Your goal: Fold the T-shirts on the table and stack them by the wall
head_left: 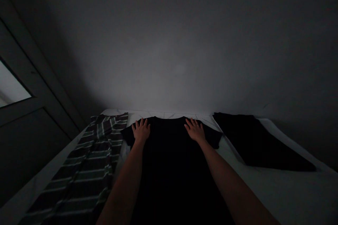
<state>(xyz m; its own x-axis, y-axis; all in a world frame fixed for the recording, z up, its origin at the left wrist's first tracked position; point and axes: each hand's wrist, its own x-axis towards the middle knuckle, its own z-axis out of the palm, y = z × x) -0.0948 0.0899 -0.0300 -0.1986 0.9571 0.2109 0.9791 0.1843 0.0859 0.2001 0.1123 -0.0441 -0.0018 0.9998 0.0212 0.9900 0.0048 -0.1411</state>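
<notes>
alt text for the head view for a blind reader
Left hand and right hand press flat on the shoulders of a black t-shirt spread on a white bed in dim light. A striped garment lies left of it, a dark garment right.

The black T-shirt (171, 154) under the bare skin of the left hand (142, 131) and the right hand (195, 130) was soft, matt cloth, smooth and without sheen in the dim light. The striped garment (89, 161) beside it was matt cloth too, slightly rumpled, and the dark garment (256, 142) on the other side looked equally dull, all on a pale, smooth sheet (280, 193). The wall (185, 42) was matt and plain like paint, while the pane (10, 89) looked smooth and glassy.
</notes>
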